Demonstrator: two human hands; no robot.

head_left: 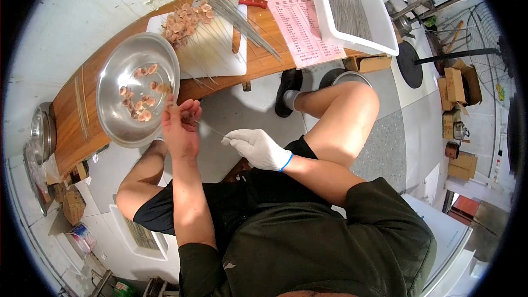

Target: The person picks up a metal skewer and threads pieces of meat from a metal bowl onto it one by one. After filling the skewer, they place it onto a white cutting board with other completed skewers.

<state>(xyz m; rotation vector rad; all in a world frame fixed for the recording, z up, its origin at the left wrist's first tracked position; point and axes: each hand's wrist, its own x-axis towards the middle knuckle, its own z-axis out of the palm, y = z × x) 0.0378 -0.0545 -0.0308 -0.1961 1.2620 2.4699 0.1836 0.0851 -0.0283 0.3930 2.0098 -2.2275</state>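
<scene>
My bare left hand (pixel 181 132) is held palm up beside the rim of a steel bowl (pixel 109 115), its fingers curled round small brownish meat pieces (pixel 188 117). Its fingertips are blurred by motion. My right hand (pixel 256 147) wears a white glove with a blue edge and pinches a thin metal skewer (pixel 212 129), whose far end reaches the left hand. Several round meat pieces (pixel 145 115) lie inside the bowl. Behind it, a white cutting board (pixel 220 61) bears a heap of similar pieces (pixel 184 25) and loose metal skewers (pixel 242 25).
A red-handled knife (pixel 253 3) and a pink printed sheet (pixel 302 33) lie on the curved wooden table (pixel 264 55). The white tub (pixel 377 41) at right holds many skewers. My legs straddle the floor below. Another tub (pixel 159 246) stands at lower left.
</scene>
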